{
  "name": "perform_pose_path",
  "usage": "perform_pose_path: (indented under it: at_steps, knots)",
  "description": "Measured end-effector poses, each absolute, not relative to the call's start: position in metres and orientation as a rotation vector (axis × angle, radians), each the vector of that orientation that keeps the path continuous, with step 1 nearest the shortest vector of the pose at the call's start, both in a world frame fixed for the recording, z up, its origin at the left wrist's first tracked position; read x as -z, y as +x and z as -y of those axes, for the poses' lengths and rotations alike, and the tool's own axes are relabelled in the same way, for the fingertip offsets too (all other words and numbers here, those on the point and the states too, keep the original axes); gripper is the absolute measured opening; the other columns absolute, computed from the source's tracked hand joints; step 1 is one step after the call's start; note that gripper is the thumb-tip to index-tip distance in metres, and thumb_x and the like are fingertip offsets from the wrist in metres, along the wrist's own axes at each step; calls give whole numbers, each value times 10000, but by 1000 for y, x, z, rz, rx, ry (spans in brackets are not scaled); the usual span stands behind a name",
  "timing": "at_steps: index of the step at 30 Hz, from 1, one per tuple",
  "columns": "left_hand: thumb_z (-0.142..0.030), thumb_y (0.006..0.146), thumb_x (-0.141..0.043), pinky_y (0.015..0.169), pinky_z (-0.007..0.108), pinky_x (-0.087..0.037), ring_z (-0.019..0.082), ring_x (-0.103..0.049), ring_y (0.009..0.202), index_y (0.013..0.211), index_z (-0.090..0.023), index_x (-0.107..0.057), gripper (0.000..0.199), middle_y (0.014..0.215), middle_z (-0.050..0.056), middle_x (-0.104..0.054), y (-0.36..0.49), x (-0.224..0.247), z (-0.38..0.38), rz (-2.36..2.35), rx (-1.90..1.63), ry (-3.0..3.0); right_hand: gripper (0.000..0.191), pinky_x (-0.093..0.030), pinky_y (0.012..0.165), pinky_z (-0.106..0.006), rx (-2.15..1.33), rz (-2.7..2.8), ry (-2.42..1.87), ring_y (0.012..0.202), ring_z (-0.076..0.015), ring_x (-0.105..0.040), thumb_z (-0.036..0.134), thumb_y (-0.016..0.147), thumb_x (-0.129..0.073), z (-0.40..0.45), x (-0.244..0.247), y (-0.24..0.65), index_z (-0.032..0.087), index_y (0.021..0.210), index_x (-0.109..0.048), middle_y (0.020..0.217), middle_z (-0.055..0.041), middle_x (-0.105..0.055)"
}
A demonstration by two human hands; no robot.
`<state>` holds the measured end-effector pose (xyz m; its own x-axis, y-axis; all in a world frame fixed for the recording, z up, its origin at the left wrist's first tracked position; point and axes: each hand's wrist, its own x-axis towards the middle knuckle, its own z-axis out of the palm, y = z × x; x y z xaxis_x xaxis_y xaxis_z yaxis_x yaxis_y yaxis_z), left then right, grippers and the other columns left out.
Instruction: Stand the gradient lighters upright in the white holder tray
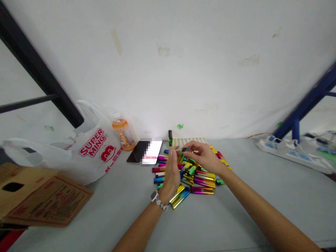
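A pile of shiny multicoloured lighters (204, 182) lies on the grey table (141, 210). Over the pile's left part is my left hand (172, 171), upright with its palm turned right; what its fingers hold, if anything, is hidden. My right hand (201, 154) comes in from the right with thumb and fingers pinched on a green-gold lighter (181, 157), close to the left fingertips. Behind my hands lies a cream tray with a grid of holes (195, 141), partly covered by them. Several lighters stand upright at its left end (170, 138).
Left of the pile are a tablet (136, 151), an orange drink bottle (123, 133), a white plastic bag (89, 154) and a cardboard box (47, 199). A white power strip (288, 154) lies at the right. A white wall (210, 70) rises behind.
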<state>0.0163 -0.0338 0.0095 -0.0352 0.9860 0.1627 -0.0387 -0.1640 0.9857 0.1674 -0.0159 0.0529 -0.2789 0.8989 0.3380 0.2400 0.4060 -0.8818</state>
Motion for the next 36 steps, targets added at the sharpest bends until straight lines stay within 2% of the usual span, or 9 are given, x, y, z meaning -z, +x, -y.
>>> perform_pose_path:
  at_steps: [2, 4, 8, 10, 16, 27, 30, 33, 36]
  knots:
    - [-546, 991, -320, 902, 330, -470, 207, -566, 1128, 1343, -225, -477, 502, 1248, 102, -601, 8, -11, 30, -1240, -1456, 1453, 280, -524, 651, -286, -884, 1718, -1022, 744, -163, -644, 396, 849, -667, -1, -57, 168, 192, 1040, -672, 837, -31, -689]
    - [-467, 982, -418, 955, 363, -453, 215, -555, 1131, 1319, -211, -480, 428, 1213, 104, -594, -2, -11, 23, -1337, -1464, 1658, 272, -514, 615, -275, -798, 1744, -1031, 724, -159, -639, 389, 859, -645, -22, -58, 167, 181, 1031, -669, 857, -42, -697]
    - [-370, 958, -468, 926, 384, -482, 233, -557, 1062, 989, -190, -608, 230, 1062, 92, -574, -20, -9, 12, -1464, -1317, 1974, 261, -513, 666, -277, -541, 1798, -1040, 800, -166, -653, 334, 880, -609, -68, -50, 161, 185, 1093, -632, 912, -45, -705]
    - [-350, 949, -483, 922, 383, -492, 229, -561, 1033, 920, -194, -616, 207, 1031, 83, -558, -24, -7, 11, -1474, -1243, 2070, 207, -507, 707, -284, -429, 1880, -1068, 788, -159, -649, 304, 887, -597, -88, -46, 157, 181, 1048, -639, 893, -40, -705]
    - [-326, 932, -515, 952, 392, -485, 221, -573, 1010, 894, -197, -638, 182, 1010, 73, -558, -24, -2, 12, -1486, -1129, 2173, 171, -461, 804, -281, -195, 2150, -1218, 825, -165, -640, 225, 905, -582, -122, -41, 143, 178, 1051, -659, 931, -49, -720]
    - [-334, 916, -539, 935, 385, -492, 217, -586, 985, 855, -198, -638, 179, 1000, 71, -567, -23, 0, 9, -1497, -1110, 2167, 262, -441, 737, -273, -9, 2261, -1450, 831, -197, -648, 282, 914, -579, -123, -35, 140, 219, 1164, -622, 907, -31, -719]
    - [-296, 908, -537, 890, 370, -508, 219, -588, 982, 848, -200, -638, 152, 988, 70, -576, -25, 0, 8, -1515, -1113, 2174, 252, -455, 766, -271, 46, 2240, -1444, 874, -187, -653, 297, 926, -546, -118, -33, 141, 211, 1135, -657, 1070, -59, -689]
    - [-197, 861, -542, 818, 344, -515, 220, -587, 957, 817, -204, -632, 100, 963, 65, -585, -32, -3, 4, -1594, -1066, 2162, 337, -467, 795, -278, 124, 2235, -1480, 956, -203, -656, 305, 935, -506, -111, -31, 141, 217, 1226, -650, 1236, -94, -626]
    - [-164, 827, -545, 806, 346, -498, 229, -582, 936, 786, -209, -626, 101, 915, 56, -588, -41, -6, 0, -1723, -1014, 2151, 483, -474, 808, -305, 142, 2320, -1545, 974, -241, -667, 285, 938, -477, -104, -28, 141, 240, 1417, -520, 1173, -111, -676]
